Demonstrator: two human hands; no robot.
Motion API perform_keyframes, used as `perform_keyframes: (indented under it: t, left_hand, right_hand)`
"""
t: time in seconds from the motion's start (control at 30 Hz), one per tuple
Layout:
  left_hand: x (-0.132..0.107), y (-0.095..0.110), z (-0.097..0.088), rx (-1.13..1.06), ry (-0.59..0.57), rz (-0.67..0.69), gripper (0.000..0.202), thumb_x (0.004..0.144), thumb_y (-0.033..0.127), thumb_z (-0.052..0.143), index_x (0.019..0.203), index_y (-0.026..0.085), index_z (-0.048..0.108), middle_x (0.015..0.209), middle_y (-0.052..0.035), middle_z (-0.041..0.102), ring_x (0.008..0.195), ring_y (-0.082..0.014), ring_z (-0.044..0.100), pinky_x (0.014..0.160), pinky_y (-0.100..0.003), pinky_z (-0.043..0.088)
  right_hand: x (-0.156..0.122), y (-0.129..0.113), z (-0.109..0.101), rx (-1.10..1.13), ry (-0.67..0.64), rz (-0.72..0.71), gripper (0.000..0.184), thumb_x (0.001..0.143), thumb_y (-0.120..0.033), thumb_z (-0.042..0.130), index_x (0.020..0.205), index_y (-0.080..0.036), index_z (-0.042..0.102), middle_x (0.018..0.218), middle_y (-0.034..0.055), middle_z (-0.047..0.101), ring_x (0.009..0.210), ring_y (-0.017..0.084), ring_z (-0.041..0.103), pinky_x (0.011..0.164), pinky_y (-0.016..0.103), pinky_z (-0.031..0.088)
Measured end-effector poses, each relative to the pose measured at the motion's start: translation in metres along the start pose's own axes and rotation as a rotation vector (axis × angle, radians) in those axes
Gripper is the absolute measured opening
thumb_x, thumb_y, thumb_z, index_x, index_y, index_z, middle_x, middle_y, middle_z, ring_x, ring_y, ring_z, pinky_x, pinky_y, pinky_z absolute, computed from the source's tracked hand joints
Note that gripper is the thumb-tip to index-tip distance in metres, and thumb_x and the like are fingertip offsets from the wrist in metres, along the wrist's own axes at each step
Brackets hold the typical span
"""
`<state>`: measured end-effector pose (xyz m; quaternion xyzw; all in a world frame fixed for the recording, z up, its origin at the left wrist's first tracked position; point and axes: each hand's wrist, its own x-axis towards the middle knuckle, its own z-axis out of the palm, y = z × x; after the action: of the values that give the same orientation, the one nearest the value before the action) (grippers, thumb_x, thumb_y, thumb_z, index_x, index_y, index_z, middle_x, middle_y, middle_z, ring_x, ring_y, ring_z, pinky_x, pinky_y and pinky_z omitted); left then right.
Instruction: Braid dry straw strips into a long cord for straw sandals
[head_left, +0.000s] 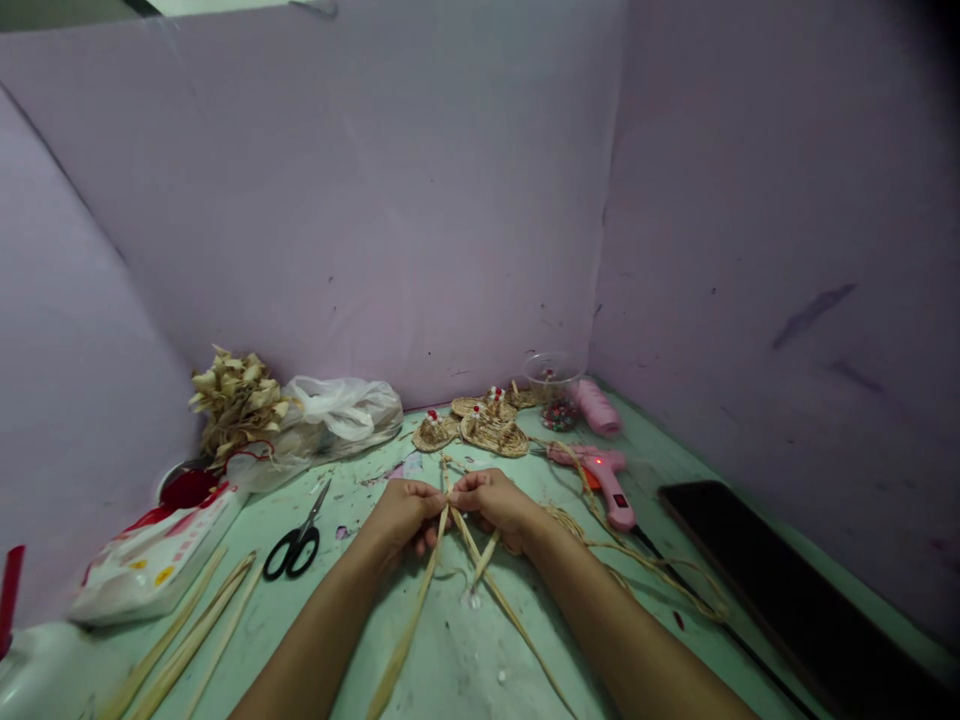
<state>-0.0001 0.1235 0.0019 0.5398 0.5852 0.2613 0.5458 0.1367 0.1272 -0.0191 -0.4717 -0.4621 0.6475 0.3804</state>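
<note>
Straw-coloured fibre strips [411, 628] meet in a narrow braid [445, 472] in front of me. My left hand [409, 512] pinches the strips where they cross. Close against it, my right hand [495, 502] is closed on the same crossing from the other side. Loose strip ends hang toward me below the fingers, spreading left and right. The short finished braid points away from me above the fingertips. Some fingers of both hands are hidden behind the strips and knuckles.
Scissors [294, 552] and loose strips [196, 640] lie left. Woven pieces with red and white beads [495, 432], a clear cup [556, 395] and pink thread spool [598, 407] stand behind. A pink glue gun [600, 475] and black phone-like slab [780, 580] lie right. A plastic bag [345, 412] sits back left.
</note>
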Motion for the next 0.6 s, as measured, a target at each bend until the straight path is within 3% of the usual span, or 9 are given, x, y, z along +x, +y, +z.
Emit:
perform_keyframes:
  t: [0.1, 0.2, 0.37, 0.6]
  left_hand:
    - [0.003, -0.001, -0.005, 0.046, 0.120, -0.030, 0.016, 0.060, 0.028, 0.055, 0.059, 0.012, 0.055, 0.034, 0.0034, 0.041, 0.028, -0.0056, 0.031, 0.031, -0.018, 0.019]
    - [0.005, -0.001, -0.012, 0.104, 0.263, 0.047, 0.015, 0.056, 0.021, 0.060, 0.066, 0.011, 0.061, 0.040, 0.0032, 0.046, 0.035, -0.0047, 0.032, 0.036, -0.017, 0.022]
    - [0.003, 0.002, -0.012, 0.279, 0.216, 0.120, 0.012, 0.053, 0.021, 0.060, 0.053, 0.009, 0.062, 0.042, 0.0010, 0.047, 0.041, -0.0059, 0.034, 0.042, -0.019, 0.026]
    - [-0.002, 0.004, 0.005, 0.420, 0.256, 0.181, 0.012, 0.056, 0.018, 0.050, 0.051, 0.011, 0.058, 0.043, 0.0018, 0.046, 0.044, -0.0079, 0.038, 0.046, -0.020, 0.027]
  right_hand:
    - [0.001, 0.000, 0.000, 0.002, 0.010, 0.002, 0.007, 0.062, -0.016, 0.055, 0.056, -0.013, 0.052, 0.038, -0.0069, 0.041, 0.031, 0.003, 0.024, 0.035, 0.020, 0.013]
    - [0.001, 0.000, 0.000, 0.006, 0.029, 0.016, 0.006, 0.062, -0.015, 0.056, 0.057, -0.013, 0.053, 0.039, -0.0063, 0.043, 0.031, 0.003, 0.026, 0.034, 0.020, 0.014]
    - [0.001, -0.001, 0.000, 0.008, 0.036, 0.027, 0.006, 0.061, -0.015, 0.056, 0.056, -0.014, 0.053, 0.037, -0.0070, 0.041, 0.030, 0.003, 0.024, 0.034, 0.020, 0.013]
    - [0.002, 0.000, 0.000, 0.033, 0.052, 0.038, 0.005, 0.058, -0.014, 0.057, 0.055, -0.013, 0.053, 0.036, -0.0072, 0.040, 0.030, 0.003, 0.024, 0.034, 0.020, 0.013]
